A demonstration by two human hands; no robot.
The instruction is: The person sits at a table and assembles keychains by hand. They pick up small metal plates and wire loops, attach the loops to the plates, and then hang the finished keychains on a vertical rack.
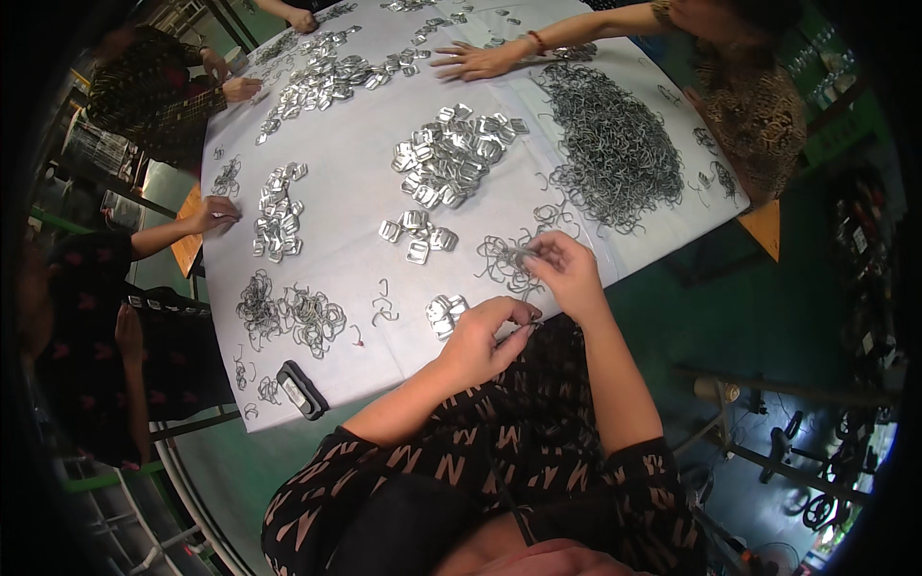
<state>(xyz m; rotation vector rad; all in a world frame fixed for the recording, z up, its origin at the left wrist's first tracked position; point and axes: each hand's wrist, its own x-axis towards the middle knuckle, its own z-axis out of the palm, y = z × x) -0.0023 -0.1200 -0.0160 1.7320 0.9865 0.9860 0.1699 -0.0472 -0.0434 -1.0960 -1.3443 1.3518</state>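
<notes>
My left hand (485, 341) is at the near table edge, thumb and fingertips pinched together. A small dark bit shows at those fingertips, too small to name. Beside this hand lies a small group of silver metal buckles (444, 314). My right hand (569, 274) is farther right, its fingers closed at a loose pile of bent wire hooks (501, 257); a wire hook appears pinched in the fingertips, partly hidden. Ahead of my hands are a few loose buckles (416, 251) and a larger heap of buckles (447, 163).
A dense mound of wire hooks (615, 144) covers the right of the white table (355, 211). More hooks (312, 322) and a black box-shaped object (303, 389) lie at the left. Co-workers' hands reach in, one flat at the far side (475, 62), another at the left edge (219, 213).
</notes>
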